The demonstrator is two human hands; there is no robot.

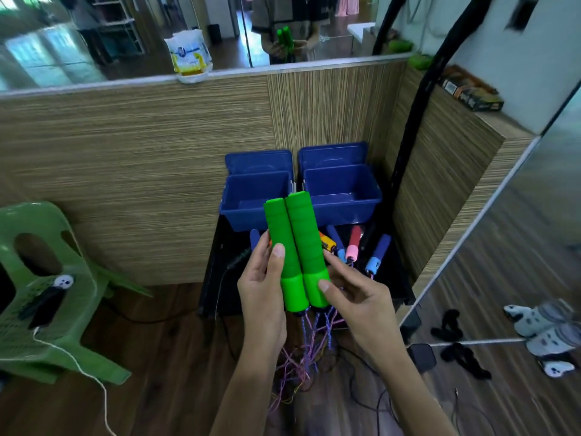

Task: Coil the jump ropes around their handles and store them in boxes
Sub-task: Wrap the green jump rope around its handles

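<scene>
Two green foam jump-rope handles (295, 250) held upright, side by side

They are gripped by the curled fingers of the left hand (262, 287) and right hand (355, 297); two open blue plastic boxes (342, 196) sit at 12 o'clock.

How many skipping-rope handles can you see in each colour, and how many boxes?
Green handles: 2, held in both hands
Blue handles: 3
Red handle: 1
Orange handle: 1
Blue boxes: 2
Total: 9
</scene>
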